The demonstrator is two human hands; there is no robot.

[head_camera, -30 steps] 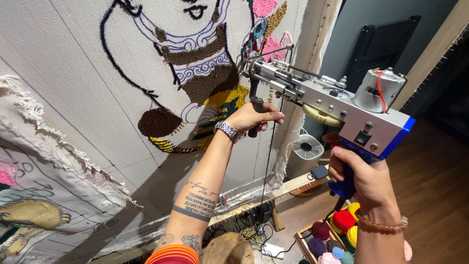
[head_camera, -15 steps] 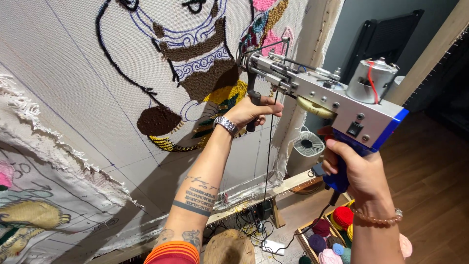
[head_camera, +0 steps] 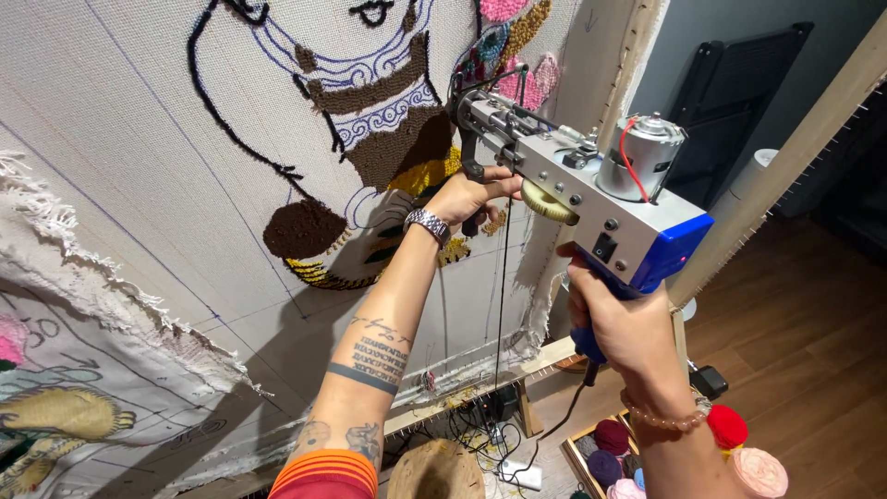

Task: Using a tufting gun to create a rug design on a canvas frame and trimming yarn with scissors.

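1. Blue-handled tufting gun [head_camera: 591, 199]: your right hand [head_camera: 624, 323] is wrapped tight around its rear grip
2. Your left hand [head_camera: 471, 196] clasps the black front handle, just behind the needle
3. Needle tip presses the stretched cloth [head_camera: 139, 166] ahead of both grips

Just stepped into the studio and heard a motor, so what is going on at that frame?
A person is working a grey metal tufting gun with a blue handle against a white cloth stretched on a wooden frame. The right hand grips the blue handle; the left hand holds the black front grip near the nose, which meets the cloth beside brown and yellow tufted patches. A dark yarn strand hangs down from the gun. Coloured yarn balls sit in a box below.
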